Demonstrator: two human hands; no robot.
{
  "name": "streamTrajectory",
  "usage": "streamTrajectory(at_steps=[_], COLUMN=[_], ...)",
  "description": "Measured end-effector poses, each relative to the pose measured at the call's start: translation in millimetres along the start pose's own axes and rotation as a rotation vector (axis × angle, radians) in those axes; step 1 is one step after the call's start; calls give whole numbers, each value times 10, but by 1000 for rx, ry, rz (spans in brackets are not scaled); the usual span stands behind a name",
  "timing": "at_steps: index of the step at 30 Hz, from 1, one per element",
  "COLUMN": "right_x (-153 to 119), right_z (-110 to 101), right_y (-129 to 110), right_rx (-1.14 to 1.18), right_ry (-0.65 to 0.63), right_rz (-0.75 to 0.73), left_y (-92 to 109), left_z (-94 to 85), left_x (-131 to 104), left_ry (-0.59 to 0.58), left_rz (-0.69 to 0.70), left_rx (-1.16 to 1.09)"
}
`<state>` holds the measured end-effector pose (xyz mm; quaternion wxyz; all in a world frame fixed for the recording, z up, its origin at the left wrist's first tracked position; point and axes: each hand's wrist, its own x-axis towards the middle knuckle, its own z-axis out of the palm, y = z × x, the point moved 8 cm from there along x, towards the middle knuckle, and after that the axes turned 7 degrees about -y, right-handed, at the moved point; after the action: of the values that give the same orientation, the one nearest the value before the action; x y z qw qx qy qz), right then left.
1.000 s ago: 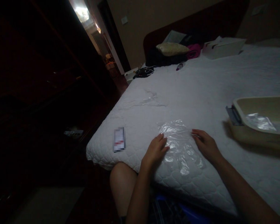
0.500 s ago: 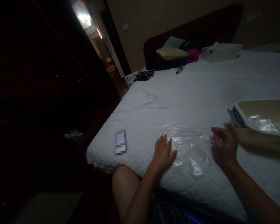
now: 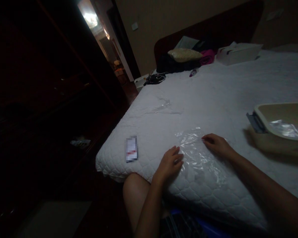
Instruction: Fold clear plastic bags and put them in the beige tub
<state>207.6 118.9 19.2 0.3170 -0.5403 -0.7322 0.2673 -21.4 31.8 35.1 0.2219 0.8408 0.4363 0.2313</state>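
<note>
A crinkled clear plastic bag (image 3: 197, 157) lies on the white quilted bed cover, between my two hands. My left hand (image 3: 169, 163) rests at the bag's left edge, its fingers stretched out and a little apart. Reaching in from the right, my right hand (image 3: 219, 146) is over the bag's upper right part. Its thumb and fingertips are pinched together on the thin plastic.
A cream bin (image 3: 275, 145) with a grey latch stands at the right, with shiny clear plastic inside. Left of my hands lies a blurred-out phone-shaped thing (image 3: 131, 149). Farther back are another plastic piece (image 3: 164, 105), a pillow (image 3: 185, 55) and a white box (image 3: 238, 54).
My right hand has moved left across the bag from its right edge, and the plastic there is more bunched. My left hand's fingers have curled slightly. The view has shifted a little.
</note>
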Motion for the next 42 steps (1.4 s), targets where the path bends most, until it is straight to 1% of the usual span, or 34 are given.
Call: streamTrajectory(at_steps=[3, 7, 9, 11, 13, 15, 17, 19, 22, 24, 25, 26, 28, 31, 32, 34, 36, 39, 42], right_x=[13, -5, -12, -5, 10, 20, 13, -5, -56, -100, -121, -144, -215, -430, -522, -717, -897, -1097, -1185], right_z=[-88, -219, -260, -278, -293, -314, -351, -402, -525, -583, -583, -557, -437, -149, -32, 171, 354, 589, 749], right_y=[-35, -224, -313, -348, -319, -237, -123, -14, 98, 79, 21, -73, -345, -807, -939, -1151, -1296, -1408, -1423], right_rx=[-28, -132, -198, -228, -212, -163, -113, -81, -52, -27, -18, -16, -39, -126, -162, -258, -383, -532, -625], right_ry=[4, 72, 111, 134, 147, 160, 183, 208, 282, 314, 308, 282, 191, 37, -22, -96, -141, -199, -235], right_rz=[-43, -165, -222, -242, -213, -148, -64, 12, 117, 146, 131, 91, -43, -283, -356, -487, -606, -747, -792], left_y=[-8, 14, 46, 116, 205, 275, 305, 304, 274, 250, 241, 231, 211, 171, 158, 134, 121, 123, 128], left_z=[8, -44, -70, -54, 10, 104, 201, 262, 270, 262, 260, 253, 225, 168, 156, 139, 123, 104, 94], left_x=[-2, 14, 17, 21, 31, 46, 64, 77, 86, 88, 88, 89, 92, 103, 107, 116, 120, 116, 104], left_ry=[16, 58, 78, 75, 45, -9, -78, -127, -134, -125, -121, -112, -78, -27, -22, -24, -25, -27, -23], left_rz=[-11, -5, 20, 71, 124, 146, 136, 117, 94, 86, 88, 89, 97, 113, 118, 118, 115, 111, 102], left_rx=[10, -27, -21, 10, 49, 97, 145, 171, 152, 127, 112, 95, 47, -42, -69, -105, -123, -132, -119])
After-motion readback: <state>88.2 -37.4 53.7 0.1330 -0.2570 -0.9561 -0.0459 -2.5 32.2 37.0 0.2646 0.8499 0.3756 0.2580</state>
